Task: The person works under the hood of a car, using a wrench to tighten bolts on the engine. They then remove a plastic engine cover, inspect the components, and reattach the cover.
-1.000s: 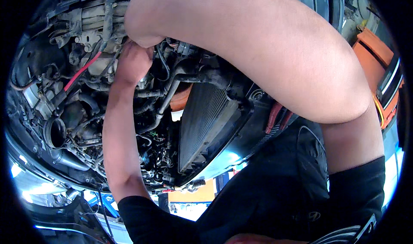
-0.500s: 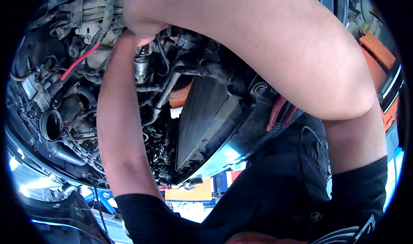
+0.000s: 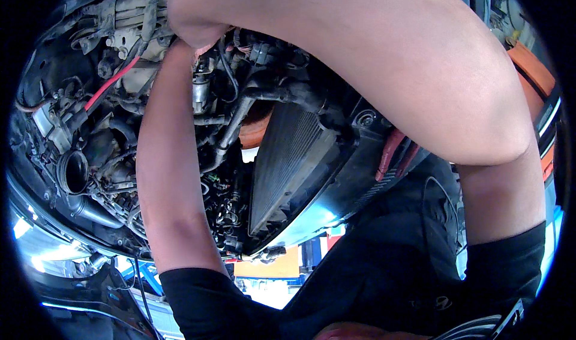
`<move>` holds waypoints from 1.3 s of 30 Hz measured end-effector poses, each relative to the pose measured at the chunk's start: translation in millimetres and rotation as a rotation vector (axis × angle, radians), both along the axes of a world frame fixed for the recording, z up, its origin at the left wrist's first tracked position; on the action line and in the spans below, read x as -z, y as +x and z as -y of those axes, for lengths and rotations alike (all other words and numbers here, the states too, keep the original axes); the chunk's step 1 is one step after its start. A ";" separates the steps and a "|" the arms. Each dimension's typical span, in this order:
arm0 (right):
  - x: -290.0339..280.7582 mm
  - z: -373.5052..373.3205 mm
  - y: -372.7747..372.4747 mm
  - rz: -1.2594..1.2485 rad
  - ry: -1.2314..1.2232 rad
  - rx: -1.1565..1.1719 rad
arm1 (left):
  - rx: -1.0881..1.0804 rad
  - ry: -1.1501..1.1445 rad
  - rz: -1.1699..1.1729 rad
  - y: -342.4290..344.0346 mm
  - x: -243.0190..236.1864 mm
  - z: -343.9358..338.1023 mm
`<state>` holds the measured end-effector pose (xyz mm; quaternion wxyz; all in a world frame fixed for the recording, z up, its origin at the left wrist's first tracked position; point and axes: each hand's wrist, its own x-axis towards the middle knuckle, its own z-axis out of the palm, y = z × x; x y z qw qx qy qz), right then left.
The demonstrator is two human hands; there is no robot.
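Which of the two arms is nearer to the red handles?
Right: the right arm passes just above the red handles in the picture; the left arm lies far to their left.

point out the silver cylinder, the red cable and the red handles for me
Silver cylinder (image 3: 201, 92): head view, middle of its metal side
Red cable (image 3: 114, 82): head view, middle of its red stretch
Red handles (image 3: 390, 154): head view, on the left handle
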<state>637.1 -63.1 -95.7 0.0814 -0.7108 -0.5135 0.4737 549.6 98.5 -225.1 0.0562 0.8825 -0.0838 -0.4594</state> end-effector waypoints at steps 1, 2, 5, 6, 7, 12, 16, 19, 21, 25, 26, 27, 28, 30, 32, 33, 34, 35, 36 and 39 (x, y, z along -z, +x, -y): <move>-0.1 0.0 1.2 -0.002 0.002 0.001 | -0.001 0.000 -0.001 0.9 -0.7 -0.6; 0.2 -0.4 0.5 -0.006 0.003 -0.002 | -0.003 0.003 0.000 2.5 -1.1 -1.8; 0.2 -1.3 1.0 -0.014 0.003 -0.010 | -0.011 0.008 -0.001 0.0 -2.9 -3.5; 0.0 -1.0 1.5 -0.012 0.005 -0.011 | -0.010 0.007 0.000 0.7 -2.5 -3.3; -0.4 -0.9 2.0 -0.012 0.003 -0.012 | -0.008 0.006 0.000 0.4 -2.7 -3.5; 0.4 -0.7 5.2 -0.021 0.001 -0.012 | -0.009 0.014 -0.005 0.3 -1.8 -5.0; 2.0 1.0 5.8 -0.024 0.000 -0.008 | -0.001 0.016 -0.011 1.4 0.9 -4.8; 0.7 1.9 5.7 -0.027 0.005 -0.003 | 0.008 0.023 -0.018 2.6 0.0 -4.3; 1.6 1.7 5.7 -0.026 0.004 -0.001 | 0.012 0.025 -0.024 3.4 0.6 -3.5; 1.9 1.0 5.9 -0.021 0.009 -0.004 | 0.015 0.043 -0.047 3.6 -2.9 -2.5; 2.7 0.2 5.8 -0.021 0.009 -0.001 | 0.019 0.049 -0.063 3.8 -8.1 -0.2; 3.4 0.1 6.0 -0.019 0.010 0.000 | 0.019 0.060 -0.090 3.1 -14.2 1.3; 3.6 -0.7 5.9 -0.019 0.012 0.001 | 0.023 0.075 -0.128 0.9 -20.9 2.5; 4.6 -1.2 7.2 -0.012 0.015 0.008 | 0.023 0.099 -0.191 0.1 -40.9 8.0; 3.6 -1.5 6.7 0.000 0.019 0.007 | 0.040 0.087 -0.163 -5.9 -47.8 6.6; 0.5 -2.9 4.6 0.012 0.024 0.003 | 0.085 0.038 -0.036 -22.7 -35.3 -5.9; -1.1 -5.8 4.0 0.016 0.030 -0.003 | 0.135 -0.003 0.100 -39.4 -23.1 -17.7; -0.4 -8.1 2.8 0.021 0.033 -0.001 | 0.188 -0.037 0.238 -55.8 -8.4 -29.7; 0.0 -8.6 2.6 0.027 0.031 0.000 | 0.183 0.046 0.240 -58.4 -5.8 -26.9; -1.2 -7.5 2.5 0.047 0.014 0.009 | 0.089 0.051 0.397 -66.3 -6.1 -14.6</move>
